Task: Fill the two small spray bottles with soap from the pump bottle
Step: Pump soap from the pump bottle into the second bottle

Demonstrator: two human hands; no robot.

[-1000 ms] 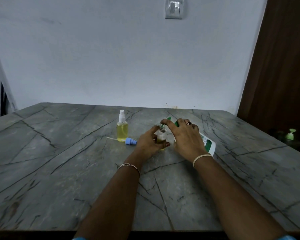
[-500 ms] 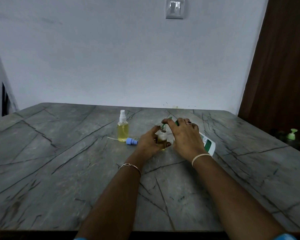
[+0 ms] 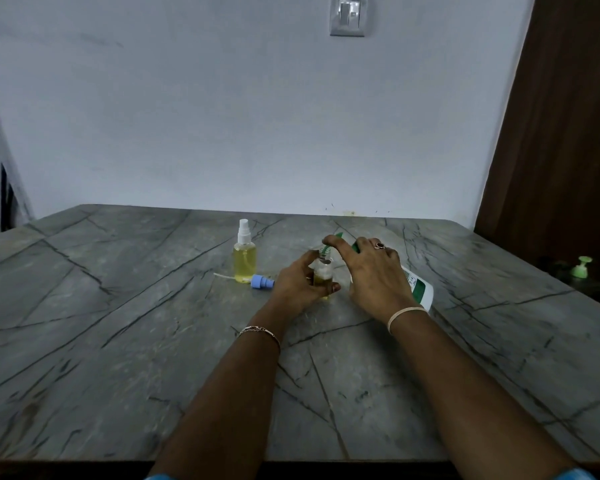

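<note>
**Q:** What does the head camera take in?

**A:** Grey stone-patterned tabletop (image 3: 125, 341) with dark veins fills the lower half, backed by a pale wall with a light switch (image 3: 347, 14) high up and a dark brown door (image 3: 565, 133) at right. Two bare forearms reach forward from the bottom edge.

**Q:** Where are the bottles?

**A:** One small spray bottle (image 3: 245, 256) stands upright left of centre, filled with yellow liquid, its white sprayer on. Just beside its base lies a loose blue spray cap (image 3: 262, 282) with a thin white tube. A second small bottle (image 3: 323, 273), uncapped and partly filled with yellow liquid, stands at centre. The white pump bottle (image 3: 418, 287) with a green label is tilted toward it, its green spout (image 3: 326, 250) at the small bottle's mouth.

**Q:** And the hands?

**A:** The left hand (image 3: 297, 287), a bracelet (image 3: 260, 331) at its wrist, curls around the uncapped bottle, thumb and fingers gripping its sides. The right hand (image 3: 373, 275), with a ring and a pale wristband (image 3: 404, 315), lies over the pump bottle, forefinger stretched onto the pump head.

**Q:** Anything else?

**A:** A small green pump top (image 3: 582, 266) shows in shadow beyond the tabletop's right edge.
</note>
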